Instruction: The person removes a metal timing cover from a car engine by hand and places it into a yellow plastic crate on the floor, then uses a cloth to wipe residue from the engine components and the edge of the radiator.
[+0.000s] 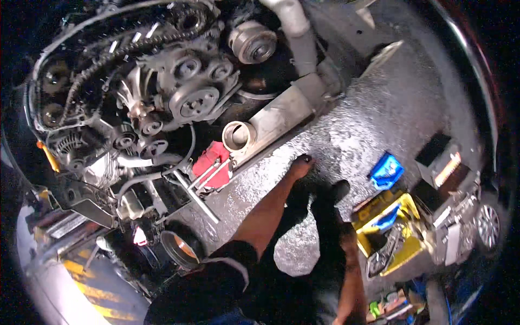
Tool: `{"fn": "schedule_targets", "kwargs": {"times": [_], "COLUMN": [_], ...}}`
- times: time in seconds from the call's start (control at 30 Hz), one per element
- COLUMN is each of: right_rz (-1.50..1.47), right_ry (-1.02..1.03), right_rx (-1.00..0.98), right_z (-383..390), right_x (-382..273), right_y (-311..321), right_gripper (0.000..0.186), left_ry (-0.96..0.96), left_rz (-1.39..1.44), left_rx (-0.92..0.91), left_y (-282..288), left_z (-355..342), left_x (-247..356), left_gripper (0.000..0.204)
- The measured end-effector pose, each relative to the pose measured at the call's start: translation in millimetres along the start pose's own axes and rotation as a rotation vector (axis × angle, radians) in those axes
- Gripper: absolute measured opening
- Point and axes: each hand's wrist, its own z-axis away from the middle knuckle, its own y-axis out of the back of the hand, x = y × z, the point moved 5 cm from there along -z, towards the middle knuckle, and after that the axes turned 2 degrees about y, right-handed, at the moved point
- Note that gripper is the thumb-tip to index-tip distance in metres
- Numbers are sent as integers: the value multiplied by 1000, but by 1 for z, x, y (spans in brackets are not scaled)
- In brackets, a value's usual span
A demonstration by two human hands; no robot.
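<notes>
My left hand [301, 166] is held out over the grey floor, fingers curled, with a small dark thing at their tip that I cannot make out. The open-mouthed pipe end [238, 136] of the engine lies to its left, apart from it. My right hand [349, 241] hangs low beside my dark-clothed leg, nearest the yellow box [362, 245]; its fingers are dark and blurred. Inside that box are metal parts and a blue piece [388, 219]. To the left, a red cloth [208, 161] lies by the engine, under the rods of a metal T-shaped tool [201, 201].
An engine with a chain [146, 40] and pulleys [194, 103] fills the upper left. A blue packet [387, 171] lies on the floor [374, 119]. Further right are a dark box [437, 162] and a wheel [486, 226]. A round pan [181, 249] is at lower left.
</notes>
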Motion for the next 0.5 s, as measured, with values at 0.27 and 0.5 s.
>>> {"fn": "schedule_targets", "kwargs": {"times": [0.27,0.5], "right_rz": [-276,-635], "right_ry": [4,-161], "right_rx": [28,152], "right_z": [-60,-75], "right_x": [65,36], "right_y": [-8,44], "right_gripper": [34,31], "left_ry": [173,172], "left_rz": [1149,1116], "left_rx": [430,678], "left_y": [40,79], "left_z": [-130,-166], "left_x": [-185,-202], "left_gripper": [24,25]}}
